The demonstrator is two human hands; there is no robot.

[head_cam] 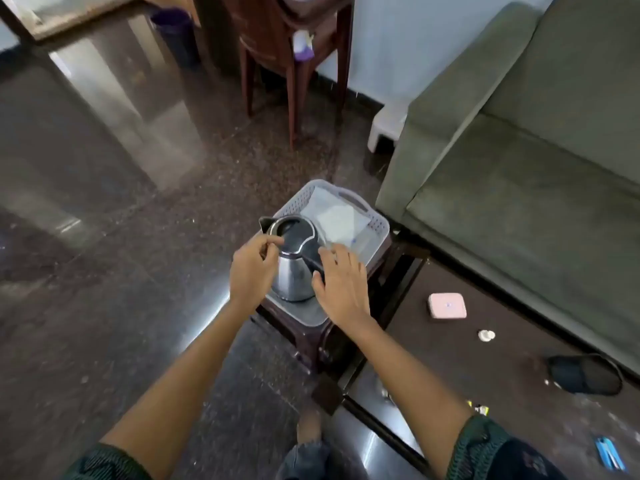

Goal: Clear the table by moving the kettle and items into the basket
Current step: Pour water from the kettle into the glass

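A steel kettle (292, 275) with a black lid and handle stands upright in the near end of a grey plastic basket (377, 223). My left hand (252, 268) is curled against the kettle's left side, fingertips at the lid rim. My right hand (341, 282) lies over the black handle, which runs between thumb and fingers. A white plastic bag (341, 220) lies in the basket's far half. On the dark table (485, 375) to the right are a pink box (447, 306), small white pieces (486, 335), a black slipper-like item (585, 374) and a blue item (609, 453).
The basket sits on a dark brown stool (322, 337) at the table's left end. A green sofa (519, 150) runs along the right. A wooden chair (294, 46) and a small white step stool (386, 123) stand further back on the polished floor.
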